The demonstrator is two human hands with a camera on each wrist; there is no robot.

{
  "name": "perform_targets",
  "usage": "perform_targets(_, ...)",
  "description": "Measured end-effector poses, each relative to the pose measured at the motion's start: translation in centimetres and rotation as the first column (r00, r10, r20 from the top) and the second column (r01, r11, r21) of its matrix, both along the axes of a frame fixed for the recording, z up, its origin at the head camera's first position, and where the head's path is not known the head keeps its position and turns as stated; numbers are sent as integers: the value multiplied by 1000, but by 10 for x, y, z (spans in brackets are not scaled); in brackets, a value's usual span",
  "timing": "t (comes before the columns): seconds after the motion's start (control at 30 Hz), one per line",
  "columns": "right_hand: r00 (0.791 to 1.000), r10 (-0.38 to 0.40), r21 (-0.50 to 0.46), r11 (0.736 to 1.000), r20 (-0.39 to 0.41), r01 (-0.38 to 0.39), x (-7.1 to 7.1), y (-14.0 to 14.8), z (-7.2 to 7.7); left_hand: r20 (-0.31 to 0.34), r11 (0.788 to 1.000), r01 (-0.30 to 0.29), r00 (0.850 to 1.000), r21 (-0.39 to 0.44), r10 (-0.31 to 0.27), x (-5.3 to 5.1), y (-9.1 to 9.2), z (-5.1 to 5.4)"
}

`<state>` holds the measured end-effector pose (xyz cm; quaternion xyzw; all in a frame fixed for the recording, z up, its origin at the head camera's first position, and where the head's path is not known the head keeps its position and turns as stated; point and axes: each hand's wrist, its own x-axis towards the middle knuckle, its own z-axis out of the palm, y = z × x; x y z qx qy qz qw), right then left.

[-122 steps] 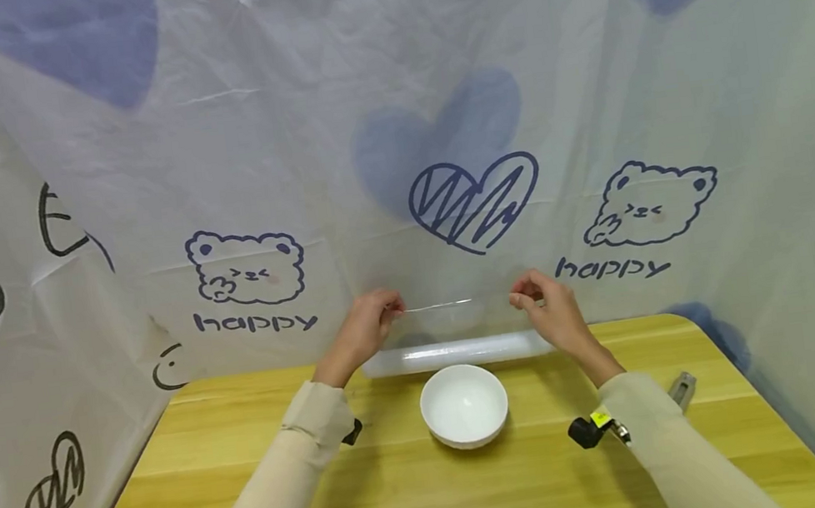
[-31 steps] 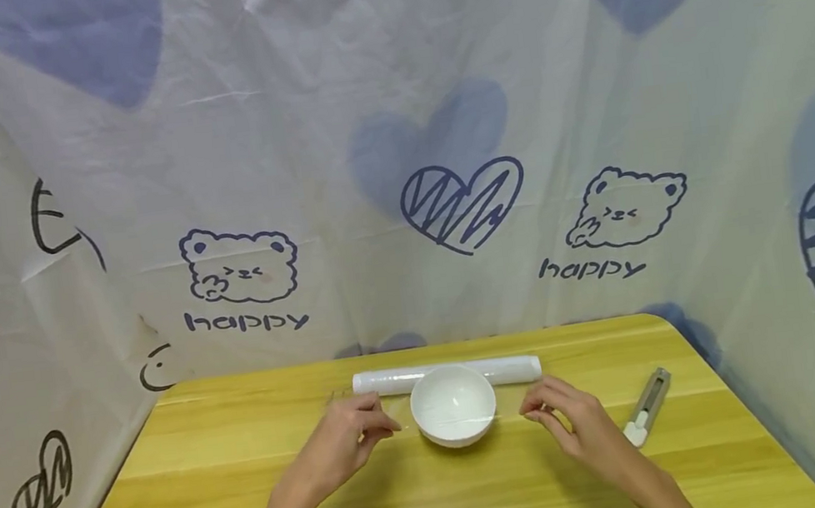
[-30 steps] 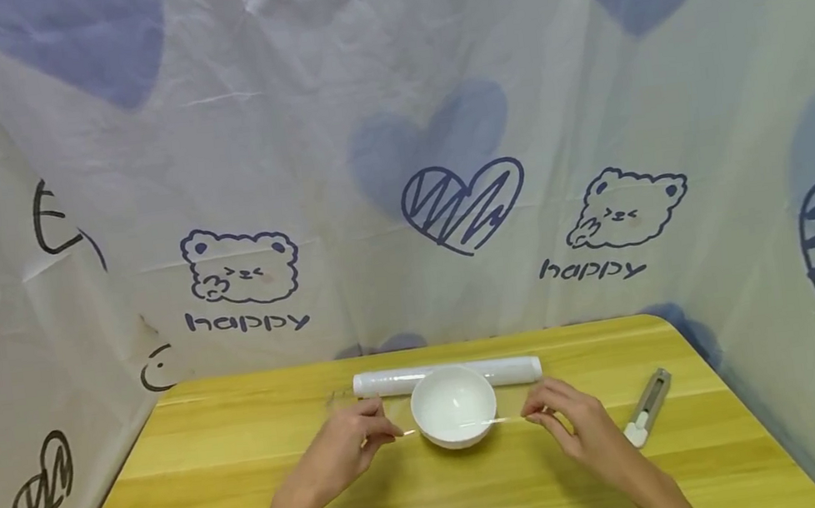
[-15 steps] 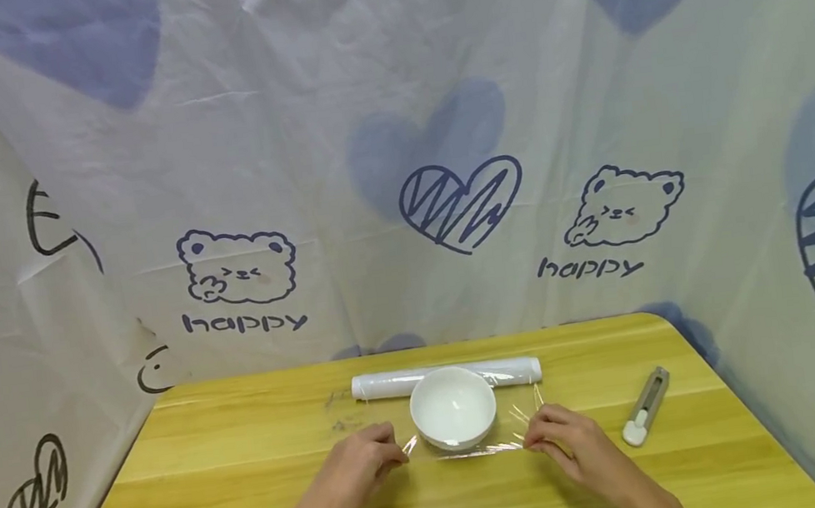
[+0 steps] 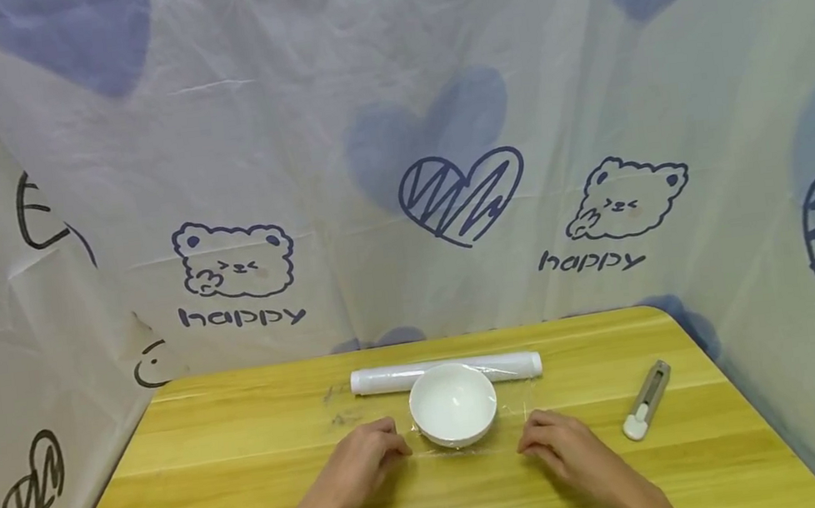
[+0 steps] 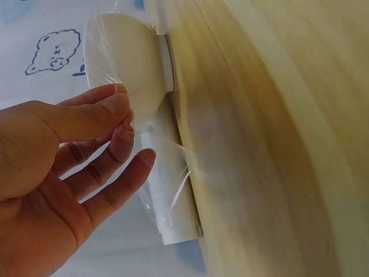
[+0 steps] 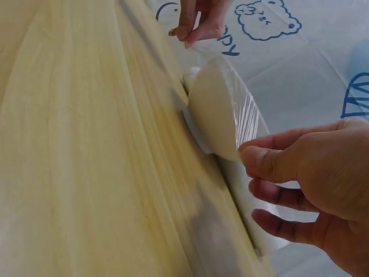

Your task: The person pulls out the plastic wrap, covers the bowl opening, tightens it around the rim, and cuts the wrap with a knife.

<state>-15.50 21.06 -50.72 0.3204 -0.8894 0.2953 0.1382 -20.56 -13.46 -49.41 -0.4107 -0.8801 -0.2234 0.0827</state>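
Note:
A white bowl [image 5: 452,404] stands upright on the wooden table, just in front of a white roll of cling film [image 5: 517,365]. A clear sheet of cling film [image 7: 247,115] stretches from the roll over the bowl's mouth toward the front. My left hand [image 5: 364,468] pinches its near left corner between thumb and forefinger; in the left wrist view the other fingers of that hand are spread. My right hand [image 5: 569,449] pinches the near right corner the same way, to the right of the bowl. Both hands are slightly above the table.
A grey and white box cutter [image 5: 646,400] lies to the right of the right hand. The wooden table [image 5: 247,440] ends at a hanging cloth [image 5: 327,213] printed with hearts and bears, close behind the roll.
Both hands came down from above the roll and toward the front, drawing the cling film over the bowl. In the last half second they shifted only slightly.

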Motion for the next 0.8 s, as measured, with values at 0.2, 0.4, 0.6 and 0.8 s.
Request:
perform_targets(0.2, 993, -52, 2, 999, 108, 52, -8, -5, -4, 110, 997, -26, 994, 66, 19, -9, 4, -8)
perform_targets(0.4, 986, -85, 1, 996, 144, 86, -18, -16, -9, 145, 992, -46, 989, 118, 29, -16, 8, -15)
perform_targets(0.6, 975, -125, -50, 989, 184, 136, -26, -27, -17, 199, 989, -90, 978, 116, 66, -22, 11, -19)
perform_targets(0.8, 955, -162, -173, 963, 250, 208, -28, -37, -20, 411, 977, -111, 911, 181, 27, -25, 15, -20)
